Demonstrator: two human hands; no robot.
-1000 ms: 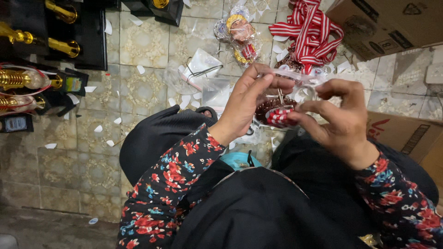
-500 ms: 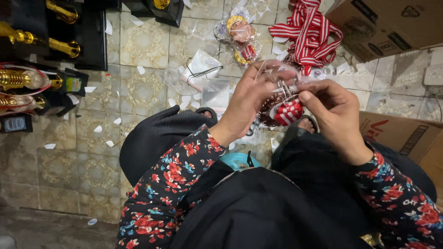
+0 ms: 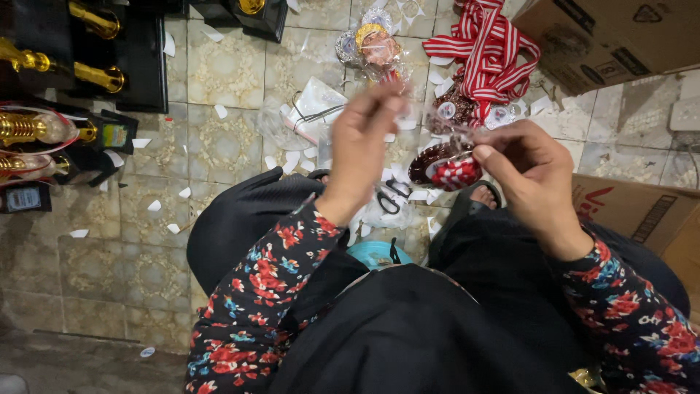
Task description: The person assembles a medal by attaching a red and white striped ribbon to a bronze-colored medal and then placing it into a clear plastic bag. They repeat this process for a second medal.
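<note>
Floor: tiled floor [image 3: 226,138] with bits of white paper all over it; the person sits on it with legs in dark cloth.
Left hand: the left hand [image 3: 364,142] is up in the air, a little blurry. Its fingers are pressed together at the tips, pinching the edge of a clear plastic wrapper [image 3: 430,120].
Right hand: the right hand [image 3: 532,171] is to the right of the left one. Its thumb and first finger pinch the top of a red and white round medal [image 3: 448,169].
Where the medal is: it hangs between the two hands, just under them and closer to the right hand. The clear wrapper runs sideways from one hand to the other, just above the medal.
Nearest hand: the right one, touching the medal; I cannot tell if the left one touches it.
Below: black scissors [image 3: 394,195] lie on the floor under the hands.
Far side: a heap of red and white striped ribbons [image 3: 488,55] and a wrapped gold medal [image 3: 373,40].
Far left: gold trophies [image 3: 33,128] on black bases.
Right: brown cardboard boxes [image 3: 627,211].
</note>
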